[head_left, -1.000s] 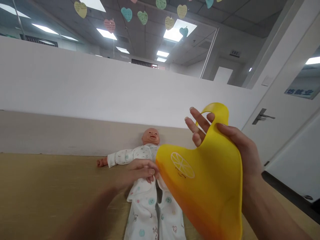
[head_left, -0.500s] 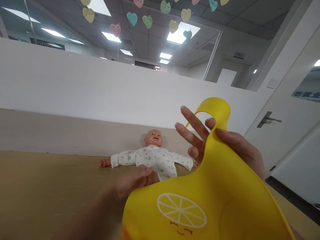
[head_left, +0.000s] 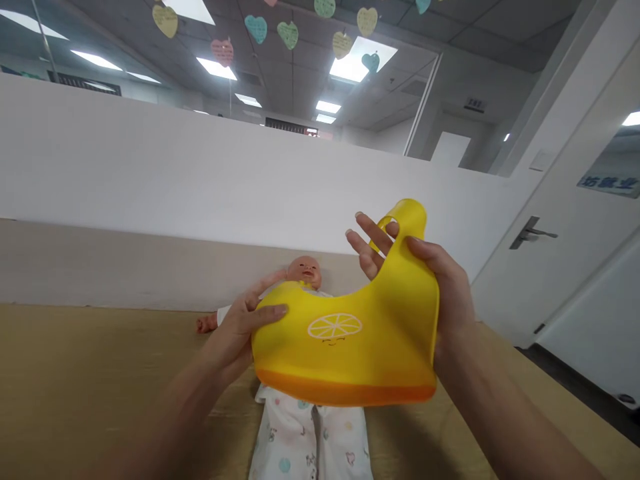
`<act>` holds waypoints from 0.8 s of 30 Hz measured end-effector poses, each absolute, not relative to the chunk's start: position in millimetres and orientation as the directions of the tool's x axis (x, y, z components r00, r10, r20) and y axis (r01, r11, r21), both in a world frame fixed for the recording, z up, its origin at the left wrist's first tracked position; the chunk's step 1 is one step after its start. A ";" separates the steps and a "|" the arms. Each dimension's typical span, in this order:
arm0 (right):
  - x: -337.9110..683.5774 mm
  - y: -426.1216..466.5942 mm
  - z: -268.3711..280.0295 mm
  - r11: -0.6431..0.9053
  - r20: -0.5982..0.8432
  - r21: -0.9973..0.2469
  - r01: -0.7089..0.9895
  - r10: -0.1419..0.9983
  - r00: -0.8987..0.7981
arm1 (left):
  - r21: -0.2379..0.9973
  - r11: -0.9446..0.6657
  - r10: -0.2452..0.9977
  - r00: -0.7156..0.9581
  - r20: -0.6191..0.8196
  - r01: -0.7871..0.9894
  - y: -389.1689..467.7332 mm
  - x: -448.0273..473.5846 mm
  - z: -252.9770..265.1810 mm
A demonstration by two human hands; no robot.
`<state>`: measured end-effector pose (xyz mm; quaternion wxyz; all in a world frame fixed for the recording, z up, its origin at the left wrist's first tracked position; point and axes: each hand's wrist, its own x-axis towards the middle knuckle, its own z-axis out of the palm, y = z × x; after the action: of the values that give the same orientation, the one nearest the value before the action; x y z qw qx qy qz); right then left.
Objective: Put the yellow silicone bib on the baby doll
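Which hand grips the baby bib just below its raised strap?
The right hand, its thumb across the bib just under the strap; the left hand holds the opposite side, lower in view.

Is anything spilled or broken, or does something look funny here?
Nothing looks spilled or broken. The yellow bib looks lopsided, though: one strap rises and curls at the right hand, while the side at the left hand sits lower.

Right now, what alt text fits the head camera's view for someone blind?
A person's left hand and right hand hold up a yellow bib with an orange lower edge and a citrus-slice print. Behind it, a baby doll in patterned white clothes lies partly hidden on a tan surface before a white wall.
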<state>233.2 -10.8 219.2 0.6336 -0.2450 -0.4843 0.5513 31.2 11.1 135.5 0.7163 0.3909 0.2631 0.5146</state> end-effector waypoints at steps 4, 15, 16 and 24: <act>237.4 16.6 210.9 0.280 0.350 -0.848 -0.450 0.933 -0.079 | 0.871 0.018 0.975 0.203 0.094 -0.490 15.3 27.7 133.0; 256.9 110.0 183.8 0.277 0.295 -0.891 -0.361 0.955 0.004 | 0.966 -0.152 0.988 -0.025 0.150 -0.209 91.6 40.1 127.1; 259.0 121.9 175.0 0.260 0.266 -0.904 -0.340 0.964 0.028 | 0.973 -0.147 0.989 -0.040 0.142 -0.179 101.5 41.6 121.4; 262.2 193.7 88.9 0.223 0.208 -0.972 -0.075 0.963 0.174 | 0.999 -0.047 0.995 -0.090 0.046 -0.007 168.8 45.3 73.8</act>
<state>262.2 193.7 88.9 0.6139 -0.4582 -0.4845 0.4224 45.3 168.8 73.8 0.4676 0.4861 0.5080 0.5358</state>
